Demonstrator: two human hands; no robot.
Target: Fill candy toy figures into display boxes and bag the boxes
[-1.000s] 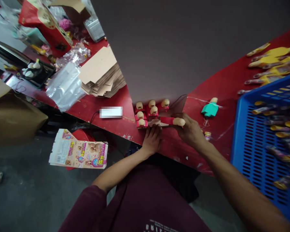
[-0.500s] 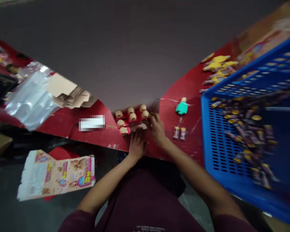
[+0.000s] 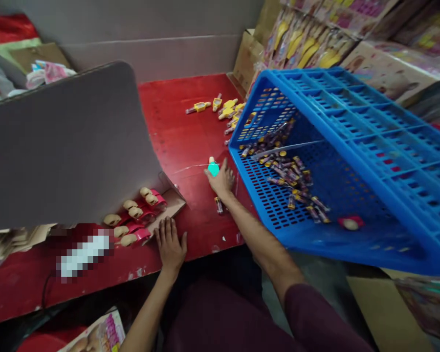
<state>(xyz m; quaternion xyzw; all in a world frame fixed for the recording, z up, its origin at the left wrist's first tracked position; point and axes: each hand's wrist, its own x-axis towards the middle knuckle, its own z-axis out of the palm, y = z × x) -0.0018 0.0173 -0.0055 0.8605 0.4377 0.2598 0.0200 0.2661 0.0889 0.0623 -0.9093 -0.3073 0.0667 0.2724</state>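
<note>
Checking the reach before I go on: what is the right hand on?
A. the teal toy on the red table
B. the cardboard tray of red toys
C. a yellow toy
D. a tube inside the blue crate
A: the right hand covers the teal toy, outside the blue crate.

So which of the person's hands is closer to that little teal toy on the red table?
The right hand: it is on the teal toy. The left hand rests flat near the table edge, beside the red toys.

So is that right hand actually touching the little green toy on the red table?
Touching. The head view shows the right hand with its fingers laid on the green toy, no gap between them.
</note>
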